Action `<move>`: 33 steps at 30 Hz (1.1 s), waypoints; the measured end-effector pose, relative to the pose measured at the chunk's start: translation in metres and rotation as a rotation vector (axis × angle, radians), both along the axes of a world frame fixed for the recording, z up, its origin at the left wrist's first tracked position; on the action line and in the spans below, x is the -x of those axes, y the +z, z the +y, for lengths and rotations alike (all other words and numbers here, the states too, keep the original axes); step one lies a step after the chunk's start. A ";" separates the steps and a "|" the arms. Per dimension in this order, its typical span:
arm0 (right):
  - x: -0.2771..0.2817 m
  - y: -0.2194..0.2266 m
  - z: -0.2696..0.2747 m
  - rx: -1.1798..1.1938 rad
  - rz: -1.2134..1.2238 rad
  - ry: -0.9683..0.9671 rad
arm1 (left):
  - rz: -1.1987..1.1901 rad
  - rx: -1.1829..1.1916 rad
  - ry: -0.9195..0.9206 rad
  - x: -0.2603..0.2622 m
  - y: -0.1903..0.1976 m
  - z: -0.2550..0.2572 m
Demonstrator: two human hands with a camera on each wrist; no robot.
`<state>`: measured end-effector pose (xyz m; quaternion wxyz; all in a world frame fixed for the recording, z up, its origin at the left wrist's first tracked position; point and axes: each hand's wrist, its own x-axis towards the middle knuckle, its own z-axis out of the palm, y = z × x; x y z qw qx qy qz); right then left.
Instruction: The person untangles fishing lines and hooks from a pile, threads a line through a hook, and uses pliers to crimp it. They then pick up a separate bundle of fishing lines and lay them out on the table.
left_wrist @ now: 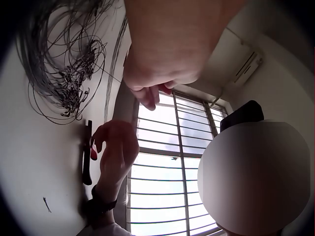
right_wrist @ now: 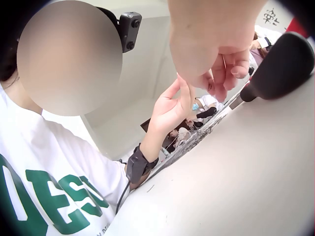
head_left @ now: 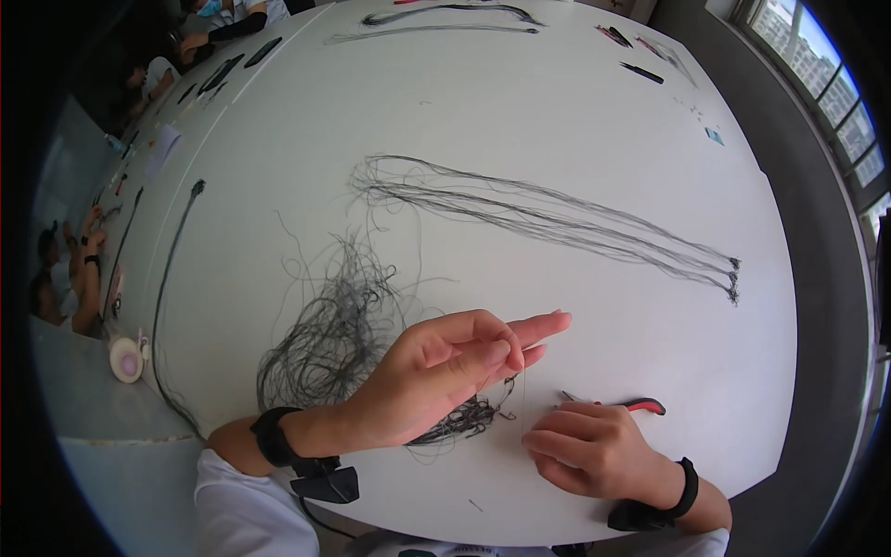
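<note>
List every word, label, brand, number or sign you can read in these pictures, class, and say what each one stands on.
"DES": large green letters across the front of the white shirt; more lettering follows but is turned away.
Small print lower on that shirt: too blurred to read.
Dark character-like marks in the background: too small to read.

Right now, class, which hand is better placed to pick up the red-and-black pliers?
Probably the right hand: it sits low beside the pliers, overlapping them in the head view. The left hand is raised farther away, apparently pinching a fine line.
</note>
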<state>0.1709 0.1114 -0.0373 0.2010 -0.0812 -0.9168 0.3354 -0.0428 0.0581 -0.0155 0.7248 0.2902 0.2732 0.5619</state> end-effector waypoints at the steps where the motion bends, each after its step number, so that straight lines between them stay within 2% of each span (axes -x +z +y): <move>1: 0.002 0.003 -0.002 0.002 -0.003 -0.001 | 0.095 -0.062 0.010 0.001 -0.004 0.000; 2: 0.004 0.008 -0.004 0.120 0.030 0.097 | 0.190 -0.124 0.021 0.002 -0.006 0.000; 3: 0.006 0.013 -0.005 0.237 0.063 0.196 | 0.189 -0.123 0.022 0.002 -0.007 0.000; 4: 0.004 0.015 -0.004 0.281 0.041 0.280 | 0.263 -0.124 0.029 0.003 -0.007 -0.001; 5: 0.006 0.020 -0.006 0.282 0.041 0.280 | 0.338 -0.126 0.036 0.003 -0.008 -0.001; 7: 0.009 0.028 -0.007 0.495 0.185 0.301 | 0.375 -0.112 -0.004 0.003 -0.006 -0.003; 9: 0.006 0.031 -0.001 0.534 0.231 0.323 | 0.409 -0.102 -0.046 0.004 -0.004 -0.004; 11: -0.004 0.036 0.005 0.679 0.350 0.225 | 0.634 -0.195 -0.180 0.004 0.000 -0.004; 13: -0.013 0.042 0.007 0.831 0.423 0.012 | 0.550 -0.162 -0.185 0.000 0.006 -0.006; 15: -0.016 0.043 0.008 0.968 0.522 -0.238 | 0.536 -0.074 -0.331 0.001 0.011 -0.006; 16: -0.019 0.042 0.013 0.966 0.523 -0.242 | 0.503 -0.124 -0.278 -0.001 0.007 -0.007; 20: -0.023 0.029 0.029 0.911 0.462 -0.386 | 0.494 -0.098 -0.283 0.002 0.007 -0.009; 22: -0.020 0.026 0.031 0.874 0.414 -0.469 | 0.413 -0.057 -0.308 0.003 0.008 -0.008; 33: -0.018 0.015 0.036 0.859 0.300 -0.544 | 0.447 -0.004 -0.319 0.009 0.015 -0.007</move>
